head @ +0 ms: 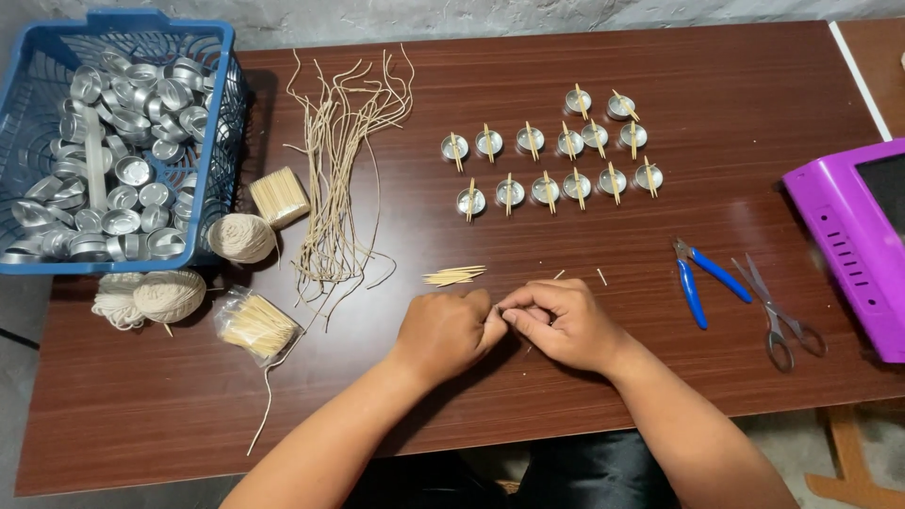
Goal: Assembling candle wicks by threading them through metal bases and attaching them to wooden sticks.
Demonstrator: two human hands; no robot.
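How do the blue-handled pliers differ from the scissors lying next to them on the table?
The pliers have bright blue handles, while the scissors are plain grey metal. The pliers end in short stubby jaws; the scissors have long thin blades. The scissors have closed finger loops, the pliers open curved handles. The pliers lie nearer the right hand, the scissors nearer the purple case. Both lie flat on the brown table, handles spread apart, untouched.

Basket (57,259): far left, holding the empty cups (123,141)
Wick strands (339,170): right of basket
Filled cups (556,160): behind hands
Pliers (702,278): left of scissors (778,316)
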